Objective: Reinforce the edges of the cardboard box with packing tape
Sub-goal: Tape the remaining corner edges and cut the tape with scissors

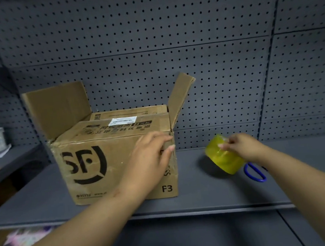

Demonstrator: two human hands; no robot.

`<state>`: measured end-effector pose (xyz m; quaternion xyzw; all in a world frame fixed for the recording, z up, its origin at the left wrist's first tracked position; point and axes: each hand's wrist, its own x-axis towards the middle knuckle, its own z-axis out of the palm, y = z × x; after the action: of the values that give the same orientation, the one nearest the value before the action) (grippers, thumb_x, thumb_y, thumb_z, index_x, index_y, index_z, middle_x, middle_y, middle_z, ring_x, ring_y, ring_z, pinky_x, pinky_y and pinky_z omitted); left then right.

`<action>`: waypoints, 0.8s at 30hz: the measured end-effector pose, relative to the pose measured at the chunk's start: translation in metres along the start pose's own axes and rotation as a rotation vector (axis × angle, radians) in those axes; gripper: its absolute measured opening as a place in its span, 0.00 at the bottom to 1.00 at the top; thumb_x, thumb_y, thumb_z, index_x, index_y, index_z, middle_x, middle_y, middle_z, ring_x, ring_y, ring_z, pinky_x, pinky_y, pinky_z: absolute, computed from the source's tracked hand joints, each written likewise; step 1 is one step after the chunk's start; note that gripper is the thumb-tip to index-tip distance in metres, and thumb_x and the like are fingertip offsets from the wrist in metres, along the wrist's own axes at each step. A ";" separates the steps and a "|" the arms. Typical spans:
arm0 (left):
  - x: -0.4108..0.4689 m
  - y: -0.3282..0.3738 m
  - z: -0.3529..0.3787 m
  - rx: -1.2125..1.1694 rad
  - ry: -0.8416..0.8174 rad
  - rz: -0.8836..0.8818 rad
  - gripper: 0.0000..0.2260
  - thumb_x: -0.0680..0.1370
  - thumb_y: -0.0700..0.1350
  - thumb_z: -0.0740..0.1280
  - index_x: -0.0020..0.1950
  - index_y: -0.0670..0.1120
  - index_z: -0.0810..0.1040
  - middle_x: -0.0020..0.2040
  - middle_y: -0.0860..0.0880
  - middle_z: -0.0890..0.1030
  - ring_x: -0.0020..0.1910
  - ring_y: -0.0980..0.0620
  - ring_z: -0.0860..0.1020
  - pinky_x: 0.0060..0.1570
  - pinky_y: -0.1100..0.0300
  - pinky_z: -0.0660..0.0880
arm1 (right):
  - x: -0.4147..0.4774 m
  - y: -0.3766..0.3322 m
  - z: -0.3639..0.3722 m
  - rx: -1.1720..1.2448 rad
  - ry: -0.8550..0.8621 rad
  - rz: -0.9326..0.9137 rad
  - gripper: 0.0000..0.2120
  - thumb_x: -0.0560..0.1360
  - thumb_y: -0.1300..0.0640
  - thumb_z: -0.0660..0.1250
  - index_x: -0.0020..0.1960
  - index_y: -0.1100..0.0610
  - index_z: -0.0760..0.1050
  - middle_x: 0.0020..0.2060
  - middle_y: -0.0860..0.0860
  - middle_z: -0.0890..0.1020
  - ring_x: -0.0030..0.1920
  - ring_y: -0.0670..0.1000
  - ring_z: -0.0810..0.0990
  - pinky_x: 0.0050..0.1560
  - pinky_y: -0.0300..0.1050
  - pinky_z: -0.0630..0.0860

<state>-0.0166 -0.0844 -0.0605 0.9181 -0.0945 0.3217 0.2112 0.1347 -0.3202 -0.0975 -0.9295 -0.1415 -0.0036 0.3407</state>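
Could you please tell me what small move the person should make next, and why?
Probably carry the translucent yellow roll of packing tape, gripped in the right hand, leftward to the front right corner edge of the brown cardboard box, where the left hand rests; the roll is apart from the box.

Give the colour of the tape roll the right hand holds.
Translucent yellow tape roll, clearest in the head view.

Open shelf (193,171) between box (102,169) and tape roll (222,156)
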 end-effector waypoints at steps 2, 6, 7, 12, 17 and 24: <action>0.003 0.010 0.002 -0.088 -0.019 -0.025 0.15 0.77 0.49 0.64 0.62 0.49 0.76 0.60 0.53 0.76 0.61 0.55 0.72 0.61 0.64 0.66 | -0.025 -0.010 -0.010 0.436 0.005 0.027 0.12 0.75 0.54 0.65 0.35 0.58 0.73 0.28 0.50 0.77 0.31 0.50 0.74 0.32 0.41 0.67; 0.007 0.035 0.002 -0.181 -0.116 -0.045 0.25 0.73 0.55 0.67 0.68 0.49 0.69 0.67 0.53 0.71 0.67 0.56 0.67 0.58 0.73 0.57 | -0.076 -0.040 -0.018 0.710 0.000 -0.066 0.10 0.75 0.59 0.64 0.34 0.57 0.72 0.26 0.49 0.77 0.28 0.46 0.73 0.31 0.38 0.68; 0.007 0.041 0.002 -0.215 -0.151 -0.053 0.29 0.72 0.56 0.68 0.70 0.49 0.68 0.69 0.52 0.70 0.68 0.56 0.66 0.59 0.73 0.57 | -0.088 -0.049 -0.019 0.724 0.000 -0.083 0.10 0.75 0.59 0.64 0.35 0.58 0.72 0.27 0.49 0.78 0.28 0.46 0.74 0.32 0.38 0.69; -0.008 0.060 -0.006 -0.411 -0.209 -0.085 0.28 0.69 0.54 0.72 0.67 0.48 0.71 0.64 0.51 0.74 0.63 0.54 0.72 0.64 0.60 0.67 | -0.139 -0.092 -0.021 0.761 0.031 -0.102 0.10 0.74 0.59 0.65 0.34 0.57 0.74 0.23 0.48 0.78 0.23 0.44 0.75 0.24 0.33 0.70; -0.030 0.063 -0.028 -0.582 -0.066 -0.091 0.07 0.72 0.46 0.71 0.47 0.46 0.82 0.41 0.54 0.80 0.41 0.57 0.77 0.44 0.65 0.71 | -0.174 -0.116 -0.005 0.742 0.150 -0.073 0.09 0.74 0.56 0.66 0.36 0.57 0.73 0.23 0.47 0.78 0.23 0.42 0.74 0.26 0.34 0.68; -0.059 0.049 -0.055 -0.883 -0.201 -0.192 0.07 0.75 0.49 0.66 0.41 0.49 0.82 0.39 0.56 0.82 0.38 0.67 0.77 0.44 0.75 0.71 | -0.214 -0.127 0.026 0.882 0.264 -0.004 0.13 0.74 0.55 0.65 0.32 0.56 0.71 0.25 0.49 0.76 0.27 0.47 0.73 0.30 0.40 0.69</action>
<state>-0.1075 -0.1010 -0.0431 0.7715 -0.1569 0.1389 0.6008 -0.1068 -0.2670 -0.0592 -0.6869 -0.0865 -0.0619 0.7189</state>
